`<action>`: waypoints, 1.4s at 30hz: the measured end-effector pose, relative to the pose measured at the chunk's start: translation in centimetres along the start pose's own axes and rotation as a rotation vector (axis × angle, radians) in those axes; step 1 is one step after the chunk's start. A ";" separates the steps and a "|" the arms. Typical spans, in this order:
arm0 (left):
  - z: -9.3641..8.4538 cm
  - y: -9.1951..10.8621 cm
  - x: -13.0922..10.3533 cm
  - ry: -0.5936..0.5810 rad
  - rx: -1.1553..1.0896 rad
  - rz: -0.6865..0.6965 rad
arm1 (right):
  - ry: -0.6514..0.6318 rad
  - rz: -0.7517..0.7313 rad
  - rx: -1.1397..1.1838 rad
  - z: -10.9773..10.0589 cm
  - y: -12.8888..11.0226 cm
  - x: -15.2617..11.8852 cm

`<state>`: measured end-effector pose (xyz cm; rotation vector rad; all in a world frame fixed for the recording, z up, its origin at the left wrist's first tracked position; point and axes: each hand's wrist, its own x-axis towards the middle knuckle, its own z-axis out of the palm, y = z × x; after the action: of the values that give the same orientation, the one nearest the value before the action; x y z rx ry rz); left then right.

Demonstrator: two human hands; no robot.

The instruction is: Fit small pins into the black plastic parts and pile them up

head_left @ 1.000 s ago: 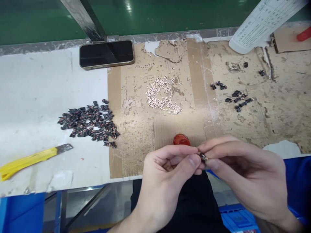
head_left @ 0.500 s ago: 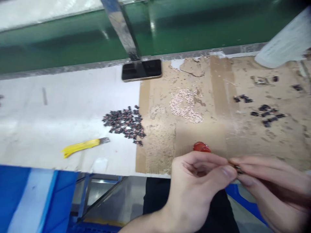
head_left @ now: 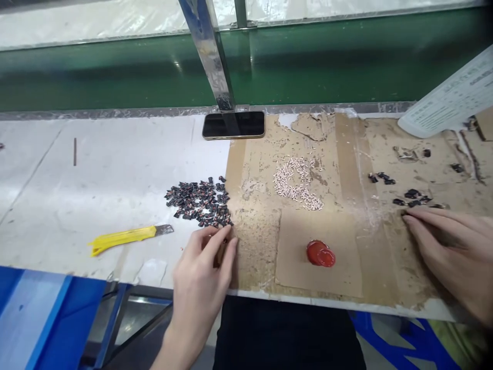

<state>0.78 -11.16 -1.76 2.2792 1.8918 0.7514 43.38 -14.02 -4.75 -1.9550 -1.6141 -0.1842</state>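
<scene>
My left hand point(head_left: 202, 272) is at the lower right edge of a pile of small black pieces with copper-coloured spots point(head_left: 198, 200). Its thumb and forefinger are nearly pinched, and whatever is between them is too small to make out. On the cardboard at the right, my right hand point(head_left: 452, 244) has its fingers pressed together, the tips touching down beside a looser group of black pieces point(head_left: 413, 194). What those fingertips hold, if anything, is hidden. Between the hands, a red blob of paste-like material point(head_left: 320, 253) sits on a small cardboard square point(head_left: 300, 275).
Tiny pale pink bits point(head_left: 295, 182) lie mid-cardboard. A yellow utility knife point(head_left: 127, 238), blade out, rests at the left. A phone point(head_left: 233, 125) lies by the metal post point(head_left: 213, 61). A translucent white container with printing point(head_left: 442, 97) leans in at the right.
My hands were together over the front edge, fingertips meeting at a small dark piece. They have parted, left hand to the black pile, right hand to the loose pieces, uncovering the red blob.
</scene>
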 end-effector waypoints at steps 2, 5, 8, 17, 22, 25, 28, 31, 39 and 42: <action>0.1 -1.1 0.0 -0.010 0.024 0.035 | -0.026 -0.043 -0.063 0.0 -1.1 1.0; 0.3 -1.7 0.2 -0.030 0.005 0.112 | -0.062 -0.170 -0.051 0.7 -5.6 2.6; 0.5 -1.8 0.6 -0.038 -0.001 0.131 | -0.185 -0.324 0.050 2.2 -10.8 4.3; 0.2 -1.4 -1.4 0.118 -0.248 0.192 | -0.384 -0.430 0.060 4.7 -14.9 6.0; 0.0 0.7 -1.1 0.089 -0.726 -0.229 | -0.354 -0.381 0.063 4.7 -14.9 6.1; 0.0 2.6 0.5 0.061 -1.029 -0.467 | -0.351 -0.354 0.082 4.7 -14.7 6.1; 0.1 4.0 2.0 -0.071 -1.333 -0.776 | -0.378 -0.349 0.091 4.7 -14.7 5.9; 0.2 5.0 2.8 -0.155 -1.503 -0.963 | -0.403 -0.357 0.096 4.9 -14.8 5.7; -0.1 6.0 3.4 -0.184 -1.625 -1.056 | -0.407 -0.351 0.105 5.1 -14.8 5.7; 0.0 5.9 3.6 -0.201 -1.652 -1.044 | -0.385 -0.340 0.123 5.2 -14.8 5.9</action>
<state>6.49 -9.11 1.58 0.2916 1.1054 1.0812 29.74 -4.95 -1.08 -1.6823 -2.1478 0.1682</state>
